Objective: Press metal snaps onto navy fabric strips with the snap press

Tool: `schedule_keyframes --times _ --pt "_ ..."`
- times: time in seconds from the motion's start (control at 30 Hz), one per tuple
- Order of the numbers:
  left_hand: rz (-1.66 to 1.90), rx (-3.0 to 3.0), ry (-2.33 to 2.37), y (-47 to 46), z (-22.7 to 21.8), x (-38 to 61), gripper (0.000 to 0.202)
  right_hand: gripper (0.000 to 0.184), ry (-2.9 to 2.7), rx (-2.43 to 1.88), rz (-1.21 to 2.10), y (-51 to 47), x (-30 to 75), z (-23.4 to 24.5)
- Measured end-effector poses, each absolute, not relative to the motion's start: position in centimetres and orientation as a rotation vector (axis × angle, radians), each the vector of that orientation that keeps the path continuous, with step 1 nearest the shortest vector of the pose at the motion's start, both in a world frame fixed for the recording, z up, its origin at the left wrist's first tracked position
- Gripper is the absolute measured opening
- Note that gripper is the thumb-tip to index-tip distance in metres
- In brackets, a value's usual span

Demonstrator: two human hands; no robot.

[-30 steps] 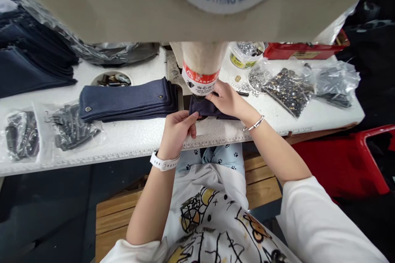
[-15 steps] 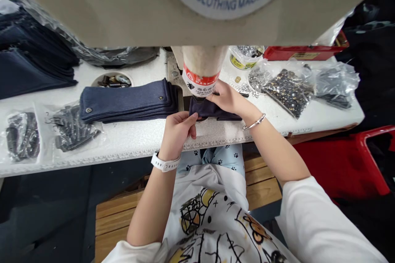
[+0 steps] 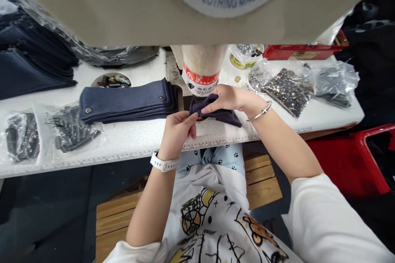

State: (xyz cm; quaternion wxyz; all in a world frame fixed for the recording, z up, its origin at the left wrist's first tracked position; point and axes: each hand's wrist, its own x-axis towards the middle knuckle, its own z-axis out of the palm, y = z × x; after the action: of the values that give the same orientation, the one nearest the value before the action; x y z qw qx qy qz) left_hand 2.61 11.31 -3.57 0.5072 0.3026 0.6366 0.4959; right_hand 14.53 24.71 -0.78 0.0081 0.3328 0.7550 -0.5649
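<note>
- Right now the left hand is pinching the near left corner of the navy fabric piece. Its thumb and forefinger are closing tight on the cloth and the other fingers are curling in.
- The right hand is gripping the same piece from the far side. The thumb is lying across the top and the fingers are folding around the edge, so the cloth is bunching up in its grasp.
- The navy fabric piece is lying between the two hands, near the front edge of the white table. Its left end is sitting right under the machine head with the red and white warning label. Its right end is trailing out below the right wrist.
- A white watch is sitting on the left wrist and a silver bangle is hanging on the right one.
- Just left of the machine head, a stack of folded navy pieces is lying flat, with a metal snap showing near each end.
- Behind that stack, a round recess in the table is holding small metal parts.
- Further left, two clear bags of dark hardware are resting on the table.
- Well to the right of the right hand, clear bags of metal snaps are lying open, with a red tray behind them.
</note>
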Motion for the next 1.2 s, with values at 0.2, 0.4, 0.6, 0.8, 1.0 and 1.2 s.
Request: schedule_keyframes --times 0.2,0.4,0.6,0.8,1.0,1.2 --pt "1.198 0.754 1.52 11.3 -3.6 2.5 0.023 0.011 2.129 1.121 -1.933 24.7 14.5 -0.6" --pt "1.188 0.796 1.472 11.1 -3.6 2.3 0.033 0.018 1.919 1.222 -2.082 24.1 14.6 -0.8" --pt "1.203 0.788 1.473 11.0 -3.8 2.4 0.042 0.018 1.786 1.186 -2.263 24.0 14.7 -1.2" --pt "1.23 0.767 1.476 11.0 -3.8 2.7 0.039 0.017 1.705 1.171 -2.276 24.5 15.1 -1.1" --pt "1.238 0.747 1.502 11.0 -3.8 2.7 0.031 0.016 1.836 1.057 -2.256 24.6 14.9 -1.5" --pt "1.192 0.759 1.6 11.8 -3.0 2.4 0.029 0.012 2.144 1.058 -2.096 24.9 14.4 -2.3"
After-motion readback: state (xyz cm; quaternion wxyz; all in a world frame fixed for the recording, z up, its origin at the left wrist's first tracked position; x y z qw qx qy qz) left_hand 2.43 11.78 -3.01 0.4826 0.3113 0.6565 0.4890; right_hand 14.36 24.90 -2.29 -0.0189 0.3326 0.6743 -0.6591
